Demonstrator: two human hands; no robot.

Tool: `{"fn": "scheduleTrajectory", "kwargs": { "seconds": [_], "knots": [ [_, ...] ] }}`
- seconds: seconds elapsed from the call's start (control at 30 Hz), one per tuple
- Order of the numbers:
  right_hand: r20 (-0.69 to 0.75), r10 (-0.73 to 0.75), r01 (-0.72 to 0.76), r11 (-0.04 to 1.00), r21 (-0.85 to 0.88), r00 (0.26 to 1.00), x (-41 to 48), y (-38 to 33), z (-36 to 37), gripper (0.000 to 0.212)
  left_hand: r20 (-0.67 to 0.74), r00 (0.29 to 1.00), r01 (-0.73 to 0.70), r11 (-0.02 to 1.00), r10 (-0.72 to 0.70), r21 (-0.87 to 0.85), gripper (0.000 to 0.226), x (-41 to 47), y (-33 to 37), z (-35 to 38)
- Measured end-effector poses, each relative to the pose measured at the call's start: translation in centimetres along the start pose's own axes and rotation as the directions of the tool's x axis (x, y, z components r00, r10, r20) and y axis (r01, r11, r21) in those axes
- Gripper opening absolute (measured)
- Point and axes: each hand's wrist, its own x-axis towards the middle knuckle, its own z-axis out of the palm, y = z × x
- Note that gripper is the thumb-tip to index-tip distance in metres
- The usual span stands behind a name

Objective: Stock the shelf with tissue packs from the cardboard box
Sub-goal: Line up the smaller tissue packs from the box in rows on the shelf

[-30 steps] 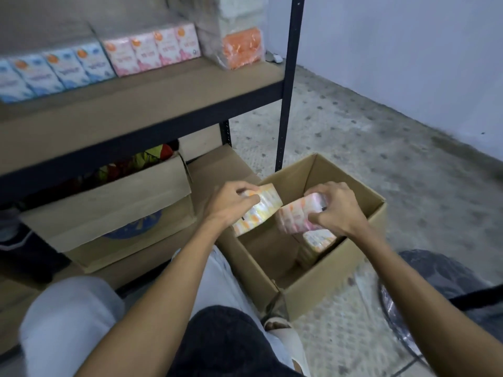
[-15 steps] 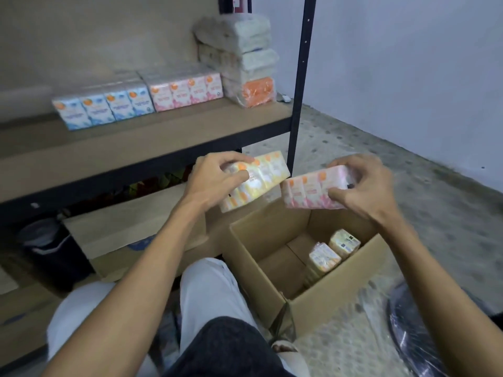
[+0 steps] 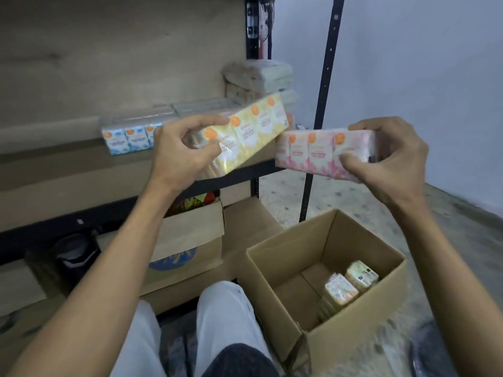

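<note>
My left hand point(image 3: 181, 153) grips a yellow tissue pack point(image 3: 250, 131), tilted up to the right, in front of the wooden shelf point(image 3: 68, 172). My right hand point(image 3: 392, 159) holds a pink tissue pack point(image 3: 313, 155) level, just right of the yellow one and touching its corner. Both packs hang above the open cardboard box point(image 3: 272, 265) on the floor, where two yellow packs point(image 3: 349, 285) stand on end at its right side. Blue tissue packs point(image 3: 126, 138) sit in a row on the shelf behind my left hand.
Wrapped white bundles point(image 3: 258, 77) are stacked at the shelf's right end by a black upright post point(image 3: 324, 104). Under the shelf stands another cardboard box point(image 3: 190, 240) with colourful contents and a dark bin point(image 3: 73, 257). My knees point(image 3: 217, 322) are at the bottom centre.
Both hands have lifted their packs out of the box up to shelf height. The view has tilted upward, so more of the shelf and its back panel shows.
</note>
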Motion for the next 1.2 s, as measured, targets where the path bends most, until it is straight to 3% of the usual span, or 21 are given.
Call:
{"fn": "scheduleTrajectory", "kwargs": {
  "seconds": [0.3, 0.53, 1.2],
  "knots": [
    [0.052, -0.129, 0.120, 0.981, 0.149, 0.990, 1.9, -1.3, 7.9, 0.035, -0.098, 0.992, -0.054, 0.980, 0.074, 0.192, 0.034, 1.3, -2.7, -6.2],
    [0.140, -0.199, 0.163, 0.959, 0.231, 0.970, 1.6, -0.5, 15.8, 0.035, -0.128, 0.992, 0.021, 0.940, 0.025, 0.340, 0.035, 0.7, -7.2, -10.1],
    [0.281, -0.127, 0.071, 0.977, 0.201, 0.951, 1.1, 1.8, 24.0, 0.038, -0.228, 0.973, 0.081, 0.857, 0.044, 0.509, 0.033, -0.8, -12.5, -12.5]
  ]
}}
